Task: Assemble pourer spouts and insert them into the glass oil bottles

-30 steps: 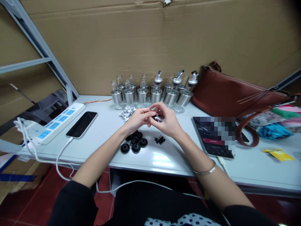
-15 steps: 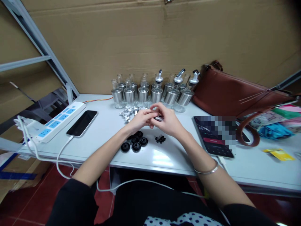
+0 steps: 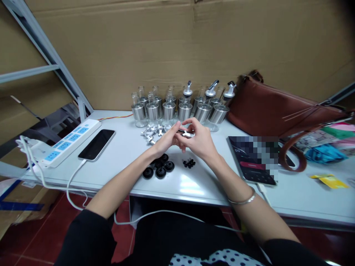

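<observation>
My left hand (image 3: 169,139) and my right hand (image 3: 202,141) meet above the middle of the table. Between them is a small silver-and-black pour spout (image 3: 188,135), which the fingers of both hands close around. Part of it is hidden by the fingers. Just behind my left hand lies a pile of silver spout pieces (image 3: 151,133). Several round black stoppers (image 3: 161,172) rest on the table below my left wrist. A cluster of tiny black plugs (image 3: 189,163) lies beneath my right hand.
Glass bottles with steel sleeves (image 3: 169,111) stand in rows at the back, three topped with spouts. A power strip (image 3: 70,144) and a phone (image 3: 97,145) lie left. A tablet (image 3: 249,162), a brown bag (image 3: 277,111) and a yellow packet (image 3: 330,181) are right.
My left hand has turned so its thumb points up, and my right fingers have shifted slightly. More of the silver spout shows between the hands. The things on the table have stayed put.
</observation>
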`<state>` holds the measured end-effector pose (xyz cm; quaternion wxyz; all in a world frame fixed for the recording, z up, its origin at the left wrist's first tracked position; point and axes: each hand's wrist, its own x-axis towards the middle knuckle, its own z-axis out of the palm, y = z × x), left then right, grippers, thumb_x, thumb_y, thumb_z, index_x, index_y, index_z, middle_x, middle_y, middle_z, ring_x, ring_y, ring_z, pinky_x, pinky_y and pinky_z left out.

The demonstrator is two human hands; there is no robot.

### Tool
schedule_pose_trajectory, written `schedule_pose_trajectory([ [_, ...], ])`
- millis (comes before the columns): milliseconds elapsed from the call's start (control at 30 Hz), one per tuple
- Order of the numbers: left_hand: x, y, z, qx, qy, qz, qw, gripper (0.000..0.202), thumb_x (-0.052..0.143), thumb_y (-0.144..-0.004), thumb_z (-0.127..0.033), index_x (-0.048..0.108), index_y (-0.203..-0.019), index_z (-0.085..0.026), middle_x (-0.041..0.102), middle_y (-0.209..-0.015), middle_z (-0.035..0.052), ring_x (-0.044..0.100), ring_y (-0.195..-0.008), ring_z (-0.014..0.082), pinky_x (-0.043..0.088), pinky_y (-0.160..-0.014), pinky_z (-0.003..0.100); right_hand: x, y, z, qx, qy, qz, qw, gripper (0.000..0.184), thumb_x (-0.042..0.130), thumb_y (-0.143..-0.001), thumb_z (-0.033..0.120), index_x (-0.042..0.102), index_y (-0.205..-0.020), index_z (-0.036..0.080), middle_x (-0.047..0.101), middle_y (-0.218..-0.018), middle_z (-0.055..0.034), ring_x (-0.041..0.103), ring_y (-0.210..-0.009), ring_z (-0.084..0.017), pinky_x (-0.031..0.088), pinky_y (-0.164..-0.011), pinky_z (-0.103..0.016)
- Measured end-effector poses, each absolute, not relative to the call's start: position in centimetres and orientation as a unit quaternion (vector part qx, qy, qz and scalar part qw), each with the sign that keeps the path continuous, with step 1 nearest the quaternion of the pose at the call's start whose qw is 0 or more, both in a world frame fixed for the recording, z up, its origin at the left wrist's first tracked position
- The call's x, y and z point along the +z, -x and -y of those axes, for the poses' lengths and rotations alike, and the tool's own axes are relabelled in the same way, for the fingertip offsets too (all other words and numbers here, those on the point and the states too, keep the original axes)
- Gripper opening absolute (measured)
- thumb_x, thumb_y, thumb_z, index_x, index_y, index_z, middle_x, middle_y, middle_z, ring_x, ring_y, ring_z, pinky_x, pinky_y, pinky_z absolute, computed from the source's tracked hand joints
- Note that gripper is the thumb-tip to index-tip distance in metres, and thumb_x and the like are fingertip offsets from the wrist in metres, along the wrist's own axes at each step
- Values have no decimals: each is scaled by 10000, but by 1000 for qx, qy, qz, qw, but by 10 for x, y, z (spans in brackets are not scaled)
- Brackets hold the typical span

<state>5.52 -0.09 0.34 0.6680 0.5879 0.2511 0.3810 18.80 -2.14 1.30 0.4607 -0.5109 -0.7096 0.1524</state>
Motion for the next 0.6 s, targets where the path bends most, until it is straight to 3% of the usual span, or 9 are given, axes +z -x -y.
schedule_pose_trajectory([
  [267, 3, -48, -6, 403, -576, -209, 680, 320, 577, -797, -467, 578, -888, -161, 568, -604, -24, 594, -555, 142, 509, -601, 304, 14, -188, 23, 139, 462, 708, 516, 218, 665, -692, 315, 503, -792, 210, 503, -585, 57, 454, -532, -106, 369, -538, -228],
  [433, 9, -44, -3, 386, -544, -203, 717, 305, 637, -770, -449, 619, -920, -184, 592, -719, -2, 586, -648, 132, 501, -667, 301, 14, -190, 20, 128, 438, 710, 537, 269, 693, -672, 306, 487, -816, 211, 458, -610, 64, 431, -540, -99, 374, -527, -223],
  [600, 12, -46, -2, 433, -549, -237, 674, 297, 703, -717, -420, 693, -879, -172, 600, -778, 4, 541, -722, 112, 475, -698, 260, 12, -190, 19, 95, 427, 712, 550, 271, 679, -675, 272, 474, -842, 213, 448, -645, 58, 445, -573, -102, 396, -552, -223],
])
